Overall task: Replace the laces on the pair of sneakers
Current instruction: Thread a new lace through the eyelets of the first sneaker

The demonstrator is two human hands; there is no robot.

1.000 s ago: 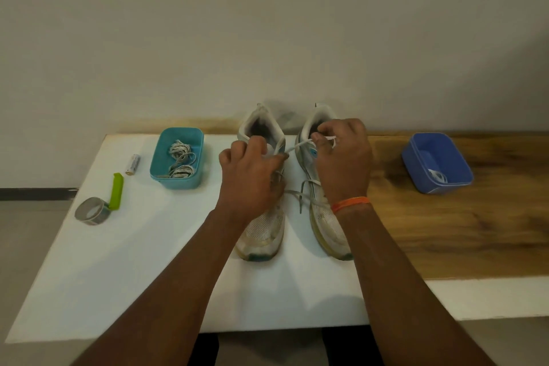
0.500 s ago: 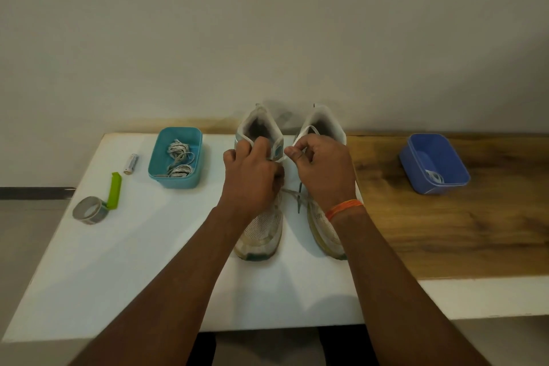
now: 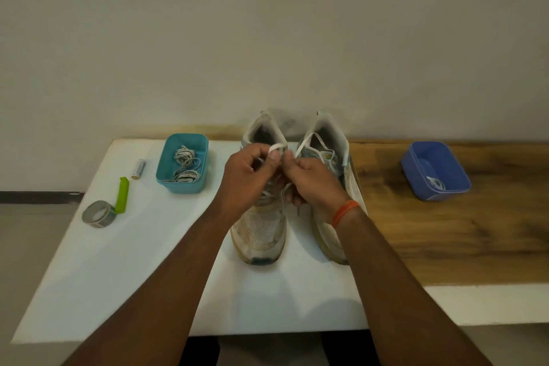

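Both hands have drawn together at frame centre; left hand (image 3: pixel 248 177) and right hand (image 3: pixel 313 180) apparently pinch the lace (image 3: pixel 276 148) over the sneakers (image 3: pixel 261 229).

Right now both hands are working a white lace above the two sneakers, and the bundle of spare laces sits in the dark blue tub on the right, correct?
Not quite. The head view shows the bundle of spare laces in the teal tub on the left, not the dark blue tub. The rest holds: left hand and right hand both pinch the white lace above the sneakers.
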